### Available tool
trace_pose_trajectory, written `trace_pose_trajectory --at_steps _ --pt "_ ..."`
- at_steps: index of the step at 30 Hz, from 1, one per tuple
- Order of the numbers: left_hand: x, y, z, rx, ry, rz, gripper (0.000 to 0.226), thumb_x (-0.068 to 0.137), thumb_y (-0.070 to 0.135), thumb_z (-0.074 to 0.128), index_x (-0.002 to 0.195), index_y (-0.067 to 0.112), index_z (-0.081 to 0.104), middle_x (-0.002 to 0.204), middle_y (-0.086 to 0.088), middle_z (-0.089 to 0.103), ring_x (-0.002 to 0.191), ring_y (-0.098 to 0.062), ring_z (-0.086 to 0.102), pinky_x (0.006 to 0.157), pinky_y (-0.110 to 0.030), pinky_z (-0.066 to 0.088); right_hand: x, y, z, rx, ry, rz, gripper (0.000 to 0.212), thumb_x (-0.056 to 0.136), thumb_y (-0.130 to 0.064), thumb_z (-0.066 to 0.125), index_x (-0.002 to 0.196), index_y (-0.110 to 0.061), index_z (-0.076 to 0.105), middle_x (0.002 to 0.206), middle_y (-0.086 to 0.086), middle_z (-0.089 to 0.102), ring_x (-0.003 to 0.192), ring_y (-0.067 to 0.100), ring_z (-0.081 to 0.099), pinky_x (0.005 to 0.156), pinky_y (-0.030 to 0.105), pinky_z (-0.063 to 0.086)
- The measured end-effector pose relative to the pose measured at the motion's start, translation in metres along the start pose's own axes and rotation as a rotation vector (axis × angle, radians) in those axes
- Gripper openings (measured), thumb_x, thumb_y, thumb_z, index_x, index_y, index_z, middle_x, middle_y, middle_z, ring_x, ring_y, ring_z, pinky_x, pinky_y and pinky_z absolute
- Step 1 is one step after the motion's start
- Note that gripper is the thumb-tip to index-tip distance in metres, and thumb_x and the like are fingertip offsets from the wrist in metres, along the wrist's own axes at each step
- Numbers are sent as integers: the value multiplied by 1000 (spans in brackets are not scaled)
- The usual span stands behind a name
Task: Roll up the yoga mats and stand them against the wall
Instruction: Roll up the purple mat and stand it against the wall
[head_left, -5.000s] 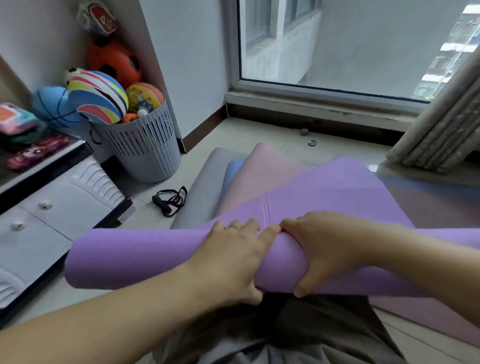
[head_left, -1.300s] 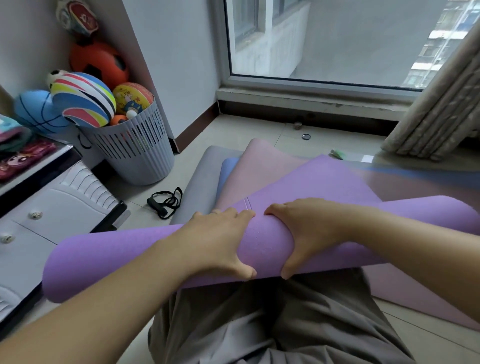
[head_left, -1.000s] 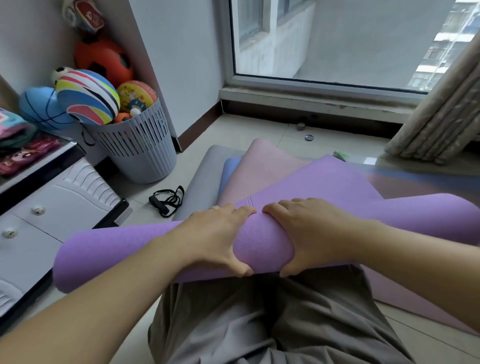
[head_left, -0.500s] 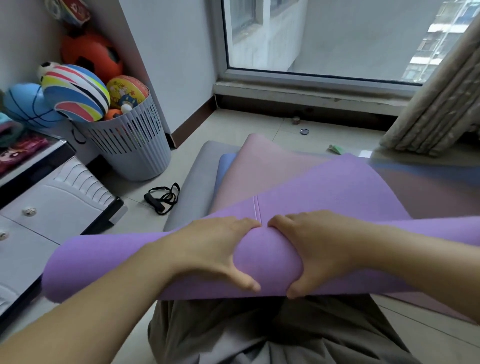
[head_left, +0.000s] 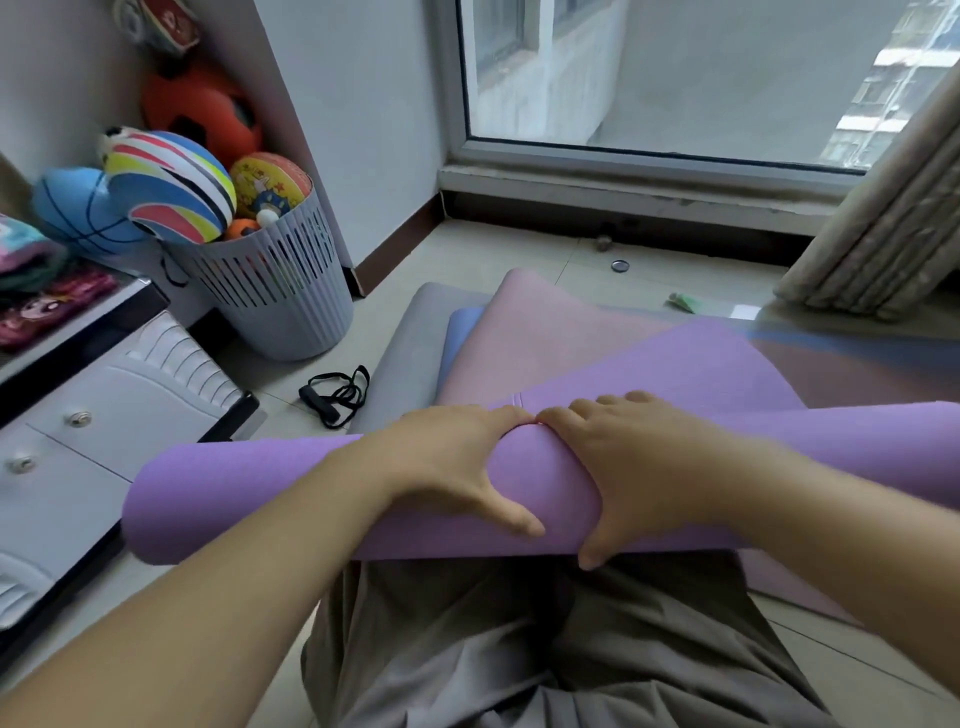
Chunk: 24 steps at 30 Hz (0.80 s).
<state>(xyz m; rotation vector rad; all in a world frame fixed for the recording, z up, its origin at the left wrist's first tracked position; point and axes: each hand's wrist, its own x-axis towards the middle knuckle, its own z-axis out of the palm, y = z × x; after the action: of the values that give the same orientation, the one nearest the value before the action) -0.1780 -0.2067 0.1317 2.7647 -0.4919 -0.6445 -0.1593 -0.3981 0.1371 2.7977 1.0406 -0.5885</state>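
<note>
on tiled floor (head_left: 519, 249) beside window (head_left: 675, 67), left grip (head_left: 447, 467) and right grip (head_left: 639, 467) holding purple mat (head_left: 234, 499)

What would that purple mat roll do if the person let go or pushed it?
Probably spring open: the left hand and right hand both grip the purple mat roll, and its flat end lies unrolled. Being a round tube, it would likely roll if pushed.

The person wore loose trousers (head_left: 519, 649) of a grey-brown cloth, which lay in soft folds and creases over the lap. Both forearms (head_left: 234, 597) were bare up to the edge of view, and the left hand (head_left: 447, 467) and right hand (head_left: 639, 467) were bare too
</note>
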Motion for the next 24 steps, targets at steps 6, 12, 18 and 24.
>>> trace_pose_trajectory --at_steps 6,12,18,24 --pt "0 11 18 339 202 -24 104 61 76 62 146 36 17 131 3 47 118 -23 49 98 -42 40 7 9 0 140 2 3 105 48 -68 79 134 -28 34 120 -9 53 107 16 52 91 33 45" --pt "11 1 8 204 138 -16 105 58 72 69 145 38 19 125 4 51 114 -21 50 94 -40 43 17 10 -5 134 -28 62 108 50 -66 79 138 -28 31 126 -5 52 111 21 52 97 40 43" --pt "19 2 5 236 129 -28 102 60 69 69 143 36 20 123 1 49 114 -23 50 95 -45 42 4 -5 30 -123 348 101 97 60 -65 62 141 -23 30 122 0 52 106 28 51 88 42 39" --pt "14 1 -16 254 76 -10 101 61 67 72 143 35 23 130 4 49 116 -22 51 94 -42 45 10 2 -2 -42 271 41 93 54 -67 70 130 -26 37 111 -3 55 97 24 55 77 36 44"
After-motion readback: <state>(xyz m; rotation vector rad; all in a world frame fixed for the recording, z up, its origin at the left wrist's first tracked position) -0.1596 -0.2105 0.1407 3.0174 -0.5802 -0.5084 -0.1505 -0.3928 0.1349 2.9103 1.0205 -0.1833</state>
